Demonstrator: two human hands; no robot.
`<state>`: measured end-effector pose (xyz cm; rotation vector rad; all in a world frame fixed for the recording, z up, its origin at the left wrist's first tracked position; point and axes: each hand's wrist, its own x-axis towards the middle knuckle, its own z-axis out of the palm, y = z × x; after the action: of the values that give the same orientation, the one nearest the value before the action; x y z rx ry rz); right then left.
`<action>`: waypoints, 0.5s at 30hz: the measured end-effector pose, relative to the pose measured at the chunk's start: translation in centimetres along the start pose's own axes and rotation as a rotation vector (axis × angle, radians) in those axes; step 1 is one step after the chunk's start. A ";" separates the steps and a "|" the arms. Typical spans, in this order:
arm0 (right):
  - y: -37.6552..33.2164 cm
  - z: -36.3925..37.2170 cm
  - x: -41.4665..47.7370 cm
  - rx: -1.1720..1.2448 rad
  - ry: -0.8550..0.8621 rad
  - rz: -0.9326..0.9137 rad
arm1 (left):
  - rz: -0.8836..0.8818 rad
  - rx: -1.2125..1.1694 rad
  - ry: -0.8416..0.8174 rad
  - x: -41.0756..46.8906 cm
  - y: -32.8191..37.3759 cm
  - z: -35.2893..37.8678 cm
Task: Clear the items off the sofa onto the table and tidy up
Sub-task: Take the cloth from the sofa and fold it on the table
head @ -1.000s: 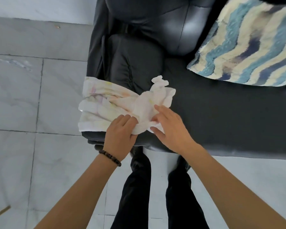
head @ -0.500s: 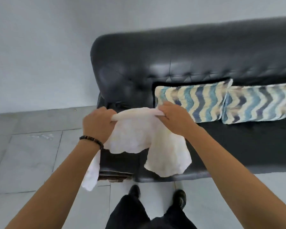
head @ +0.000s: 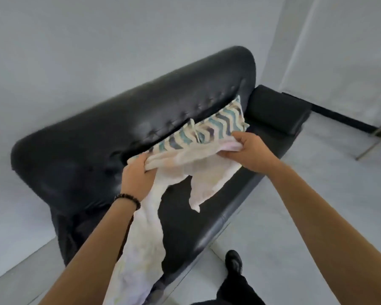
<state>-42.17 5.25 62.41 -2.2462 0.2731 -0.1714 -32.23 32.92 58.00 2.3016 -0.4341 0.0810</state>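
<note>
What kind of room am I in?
Probably a living room: a black tufted leather sofa by a plain white wall, two zigzag throw cushions on it, pale tiled floor. The left hand and right hand grip a pale cloth.

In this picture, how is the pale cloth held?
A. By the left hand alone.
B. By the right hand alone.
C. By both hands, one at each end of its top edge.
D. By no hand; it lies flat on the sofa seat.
C: the left hand and the right hand each grip one end of the pale cloth, and the rest of it hangs down over the black sofa.
</note>
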 end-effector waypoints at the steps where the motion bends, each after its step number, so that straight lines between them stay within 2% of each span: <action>1: 1.7 -0.2 -2.2 -0.014 -0.012 0.076 | 0.044 -0.042 -0.063 -0.3 0.6 1.4; 6: 9.2 -1.7 -13.0 -0.181 -0.112 0.397 | 0.267 -0.153 -0.243 -0.9 7.3 7.8; 8: 11.6 -3.0 -16.5 -0.208 -0.097 0.504 | 0.419 -0.165 -0.288 -1.4 11.5 10.1; 12: 16.1 -7.7 -21.9 -0.107 0.001 0.661 | 0.663 -0.149 -0.381 -2.9 20.3 15.7; 15: 18.5 -12.7 -24.5 0.102 0.052 0.662 | 0.742 -0.141 -0.429 -3.7 26.2 20.4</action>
<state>-71.13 -9.44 55.47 -1.9382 0.9872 0.1090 -45.98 2.63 61.28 1.9006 -1.4464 -0.0799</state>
